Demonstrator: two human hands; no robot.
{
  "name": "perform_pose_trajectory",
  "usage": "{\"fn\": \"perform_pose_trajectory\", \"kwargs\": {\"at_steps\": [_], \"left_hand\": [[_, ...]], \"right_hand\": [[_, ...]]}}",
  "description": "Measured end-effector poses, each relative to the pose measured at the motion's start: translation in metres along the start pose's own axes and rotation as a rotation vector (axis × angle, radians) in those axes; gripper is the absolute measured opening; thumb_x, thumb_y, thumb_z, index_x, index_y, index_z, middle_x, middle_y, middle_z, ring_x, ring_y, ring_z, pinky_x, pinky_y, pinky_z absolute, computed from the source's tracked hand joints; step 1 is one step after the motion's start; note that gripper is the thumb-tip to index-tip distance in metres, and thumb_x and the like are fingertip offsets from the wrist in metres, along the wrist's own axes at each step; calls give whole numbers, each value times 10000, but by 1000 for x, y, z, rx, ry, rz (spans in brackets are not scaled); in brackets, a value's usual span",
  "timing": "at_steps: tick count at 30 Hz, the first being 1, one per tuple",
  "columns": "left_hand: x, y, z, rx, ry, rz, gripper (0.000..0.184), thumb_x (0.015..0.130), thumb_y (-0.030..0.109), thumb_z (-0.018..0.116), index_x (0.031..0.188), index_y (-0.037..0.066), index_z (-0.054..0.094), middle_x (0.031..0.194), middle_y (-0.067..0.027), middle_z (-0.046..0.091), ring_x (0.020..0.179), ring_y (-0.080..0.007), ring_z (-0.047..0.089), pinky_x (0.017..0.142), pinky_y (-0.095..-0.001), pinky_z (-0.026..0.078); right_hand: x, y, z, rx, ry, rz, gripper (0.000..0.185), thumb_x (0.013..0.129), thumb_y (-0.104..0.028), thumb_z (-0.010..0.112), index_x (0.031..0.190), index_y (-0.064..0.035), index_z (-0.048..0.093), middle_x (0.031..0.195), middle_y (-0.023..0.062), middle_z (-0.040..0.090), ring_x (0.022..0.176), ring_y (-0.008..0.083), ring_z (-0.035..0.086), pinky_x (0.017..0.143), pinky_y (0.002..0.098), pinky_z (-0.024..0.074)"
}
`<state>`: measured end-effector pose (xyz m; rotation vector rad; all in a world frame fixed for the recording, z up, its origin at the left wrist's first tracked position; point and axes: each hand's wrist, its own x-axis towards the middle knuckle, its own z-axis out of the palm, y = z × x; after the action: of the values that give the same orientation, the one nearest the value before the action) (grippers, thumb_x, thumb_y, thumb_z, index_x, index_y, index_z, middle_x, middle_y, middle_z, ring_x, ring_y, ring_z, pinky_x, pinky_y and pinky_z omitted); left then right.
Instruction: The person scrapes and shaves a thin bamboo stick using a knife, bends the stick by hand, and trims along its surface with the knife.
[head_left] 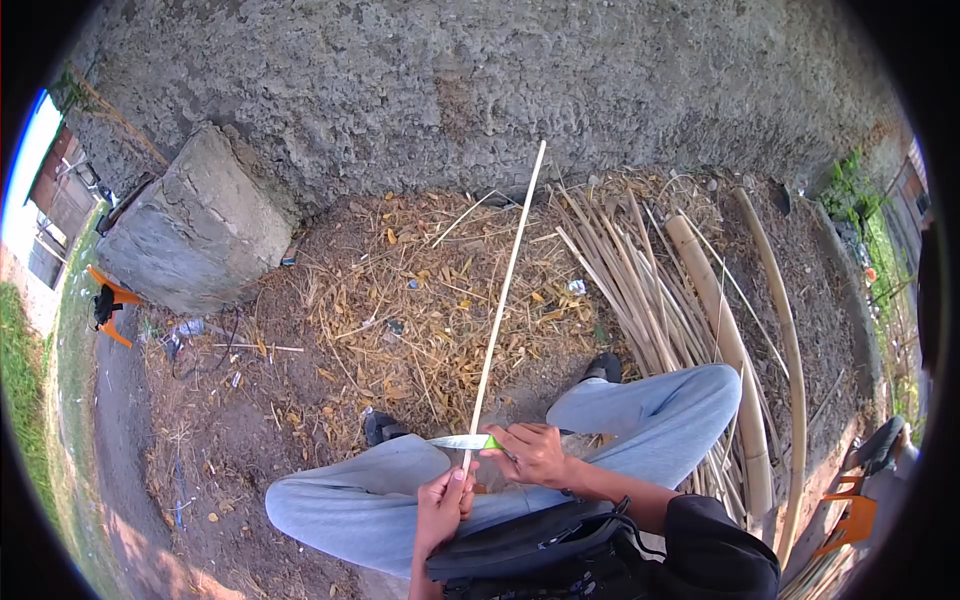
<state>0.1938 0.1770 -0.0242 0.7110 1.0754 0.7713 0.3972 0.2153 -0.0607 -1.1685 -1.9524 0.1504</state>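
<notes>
I see left hand [440,502], fingers clamped on pale strip [509,280]; strip reaches toward wall [600,85]. Right hand [532,455], fingers wrapped round knife [476,441], lays it across strip just ahead. I'd favour shallow angle, left thumb clear of edge.

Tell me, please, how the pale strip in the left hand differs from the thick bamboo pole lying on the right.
The pale strip is slender, while the thick bamboo pole is far wider. The pale strip is cream-coloured; the thick bamboo pole is a darker tan. The left hand grips the pale strip, whereas the thick bamboo pole lies on the ground. Both are long and fairly straight.
</notes>
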Motion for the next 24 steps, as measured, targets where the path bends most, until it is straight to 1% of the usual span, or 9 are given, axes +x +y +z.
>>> {"fn": "perform_pose_trajectory", "kwargs": {"at_steps": [3,5,6,8,11,15,18,20,24], "left_hand": [[0,-4,-1,67,1,51,318,1076,190,464,1231,-39,620,721,34,476,515,-22,348,448,-222,267],[-1,-8,-3,199,47,106,315,1074,187,471,1226,-37,632,682,48,463,523,-16,359,453,-217,283],[-1,-8,-3,199,48,106,315,1074,187,471,1226,-37,632,682,48,463,523,-16,359,453,-217,283],[-1,-8,-5,240,20,124,337,1076,171,458,1285,-62,582,732,27,489,507,-20,340,444,-226,261],[-2,-8,-3,263,31,168,339,1077,175,455,1282,-65,581,736,26,488,507,-20,342,445,-225,262],[-5,-2,0,260,21,167,338,1079,176,450,1277,-64,583,733,27,482,507,-18,339,446,-222,260],[-5,1,1,191,20,128,307,1072,162,470,1247,-40,621,695,45,468,522,-15,355,454,-215,283],[-6,-1,-1,68,-23,41,309,1074,166,463,1240,-43,619,692,38,470,513,-16,356,449,-216,283],[-9,-7,-5,144,-23,101,332,1078,173,449,1281,-52,585,740,28,480,503,-16,332,444,-221,255]], "right_hand": [[-2,2,2,16,1,8,337,823,-245,762,1106,-77,690,628,21,532,495,203,596,447,333,474],[-5,3,3,36,-3,11,330,828,-241,756,1103,-70,691,632,25,538,493,204,593,447,334,472],[-5,3,4,36,-4,10,330,828,-241,756,1103,-70,691,632,25,538,493,204,593,447,334,472],[-6,5,5,43,8,7,337,825,-245,764,1097,-59,694,638,26,546,490,204,588,445,335,468],[-5,5,7,68,47,17,337,821,-241,769,1092,-53,696,643,26,555,489,203,587,445,334,464],[-3,4,3,64,40,3,335,817,-227,773,1089,-46,698,643,26,555,493,202,590,445,331,463],[0,5,0,43,24,-4,348,805,-223,783,1091,-44,700,640,24,554,491,199,589,443,331,460],[0,7,1,42,65,85,370,786,-226,800,1092,-43,703,632,17,545,486,192,582,440,327,453],[3,16,-1,14,75,86,375,775,-220,807,1090,-44,705,624,14,541,482,188,579,438,327,449]]}}
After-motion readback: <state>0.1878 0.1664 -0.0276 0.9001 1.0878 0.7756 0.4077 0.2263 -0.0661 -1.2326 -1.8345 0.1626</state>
